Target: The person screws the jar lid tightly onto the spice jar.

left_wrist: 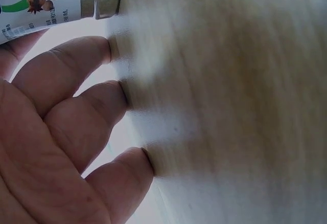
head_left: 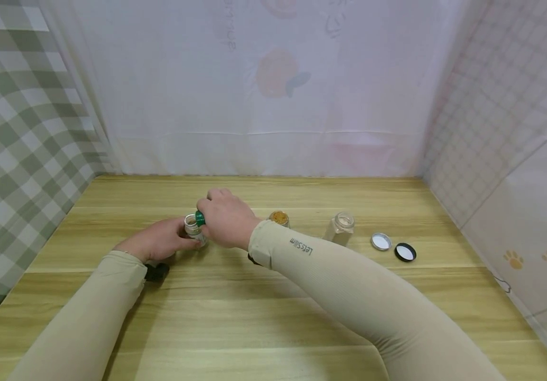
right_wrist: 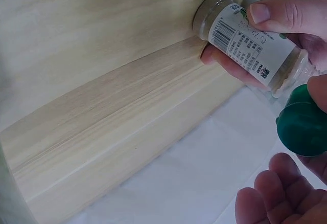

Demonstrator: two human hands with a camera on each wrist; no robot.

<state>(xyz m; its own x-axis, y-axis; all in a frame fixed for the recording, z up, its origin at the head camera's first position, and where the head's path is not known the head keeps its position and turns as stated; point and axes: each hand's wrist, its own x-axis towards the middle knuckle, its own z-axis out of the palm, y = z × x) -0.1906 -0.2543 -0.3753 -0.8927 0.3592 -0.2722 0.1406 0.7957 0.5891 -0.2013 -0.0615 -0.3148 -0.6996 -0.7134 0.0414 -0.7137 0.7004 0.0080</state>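
My left hand [head_left: 161, 241] grips a small clear spice jar [head_left: 191, 228] upright on the table, its mouth uncovered. In the right wrist view the jar [right_wrist: 248, 47] shows a white label with a barcode, pale brown powder inside, and the left thumb pressed against its side. My right hand [head_left: 228, 218] pinches a green cap [head_left: 200, 218] right beside the jar's mouth. That cap [right_wrist: 302, 127] looks tilted and off the rim, with the other right fingers spread loosely below. In the left wrist view, several left fingertips [left_wrist: 115, 93] rest on the tabletop near the jar's base.
Behind the right forearm stands an uncovered jar of orange-yellow contents [head_left: 280, 217]. Further right is another uncovered clear jar [head_left: 340, 228] with pale contents. A silver-rimmed lid [head_left: 381, 242] and a black lid [head_left: 405, 252] lie right of it. A white curtain [head_left: 264, 106] hangs behind the table.
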